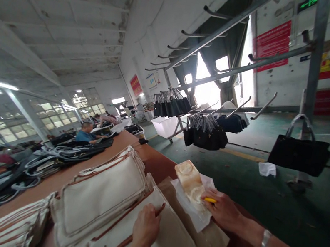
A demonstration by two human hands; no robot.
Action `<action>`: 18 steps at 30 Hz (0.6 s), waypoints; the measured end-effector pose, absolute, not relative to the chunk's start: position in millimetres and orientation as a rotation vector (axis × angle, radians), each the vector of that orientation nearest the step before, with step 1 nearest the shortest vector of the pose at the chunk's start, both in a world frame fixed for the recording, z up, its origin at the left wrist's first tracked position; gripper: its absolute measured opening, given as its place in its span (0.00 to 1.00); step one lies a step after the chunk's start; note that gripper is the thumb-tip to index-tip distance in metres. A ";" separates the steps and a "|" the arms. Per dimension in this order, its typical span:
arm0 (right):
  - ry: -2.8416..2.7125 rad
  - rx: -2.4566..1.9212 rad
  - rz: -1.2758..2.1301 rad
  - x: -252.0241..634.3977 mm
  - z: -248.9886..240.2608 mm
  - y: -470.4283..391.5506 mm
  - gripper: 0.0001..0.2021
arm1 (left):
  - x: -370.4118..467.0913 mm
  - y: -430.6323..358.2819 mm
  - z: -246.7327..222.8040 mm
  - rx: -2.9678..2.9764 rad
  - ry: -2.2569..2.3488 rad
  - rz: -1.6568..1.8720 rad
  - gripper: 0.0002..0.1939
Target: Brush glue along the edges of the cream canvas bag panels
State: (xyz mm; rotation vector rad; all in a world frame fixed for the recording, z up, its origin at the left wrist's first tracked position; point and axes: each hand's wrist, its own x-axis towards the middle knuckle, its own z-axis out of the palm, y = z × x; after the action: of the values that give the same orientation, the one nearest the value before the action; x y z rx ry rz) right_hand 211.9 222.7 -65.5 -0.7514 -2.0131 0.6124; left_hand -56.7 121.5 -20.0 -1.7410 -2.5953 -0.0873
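My left hand point(147, 224) is closed around a narrow brown strip point(160, 209) that rises from the upper edge of a cream bag panel point(174, 234). In my right hand point(222, 210) is a thin yellow-handled tool point(210, 200); its working end is hidden. That hand is over the near end of a shallow cream tray point(190, 177) with stained, shiny hollows. White paper point(204, 219) lies beneath the tray, on top of a brown sheet point(218, 238). Left of my left hand rests a stack of cream bag pieces point(102, 195) with brown trim.
Another cream stack point(13, 224) sits at lower left on the brown table point(164, 163). Black bags with pale handles point(60, 161) line its far side, near a seated person point(85, 133). Across the aisle, a metal rack point(237, 70) carries black handbags point(205, 134).
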 end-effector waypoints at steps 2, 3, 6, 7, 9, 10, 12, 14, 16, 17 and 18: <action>-2.061 -0.689 0.600 216.9 -63.6 213.9 0.08 | -58.0 123.0 -21.8 -1.722 -2.648 -0.087 0.11; -2.066 -0.672 0.593 218.8 -62.9 210.6 0.08 | -58.9 123.6 -23.4 -1.720 -2.675 -0.083 0.11; -2.023 -0.679 0.577 220.5 -63.0 205.4 0.10 | -60.7 125.4 -29.0 -1.737 -2.731 -0.071 0.10; -2.003 -0.689 0.575 220.0 -63.7 204.8 0.11 | -60.3 125.9 -30.6 -1.742 -2.738 -0.068 0.10; -1.975 -0.707 0.578 218.5 -65.4 203.8 0.10 | -57.4 126.2 -32.6 -1.747 -2.738 -0.059 0.10; -1.965 -0.714 0.584 217.8 -66.1 202.9 0.09 | -54.9 125.9 -33.1 -1.749 -2.734 -0.056 0.10; -1.935 -0.729 0.601 217.2 -66.5 200.1 0.09 | -48.8 124.7 -33.4 -1.757 -2.719 -0.058 0.11; -1.882 -0.754 0.607 217.4 -64.8 195.7 0.10 | -42.8 123.4 -33.6 -1.767 -2.707 -0.081 0.12; -1.796 -0.812 0.647 217.3 -60.8 190.1 0.12 | -38.8 122.8 -33.8 -1.781 -2.719 -0.124 0.13; -1.735 -0.853 0.707 217.0 -58.0 186.9 0.13 | -37.7 122.9 -33.7 -1.790 -2.737 -0.155 0.13; -1.663 -0.894 0.790 216.5 -54.9 183.5 0.14 | -37.2 123.2 -33.4 -1.802 -2.761 -0.192 0.13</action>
State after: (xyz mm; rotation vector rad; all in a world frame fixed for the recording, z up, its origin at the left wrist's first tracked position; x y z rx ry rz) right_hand 216.5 183.5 -54.9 -0.8941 -1.6634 0.7901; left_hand -37.2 123.2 -33.4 -1.8021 -2.7612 -0.1915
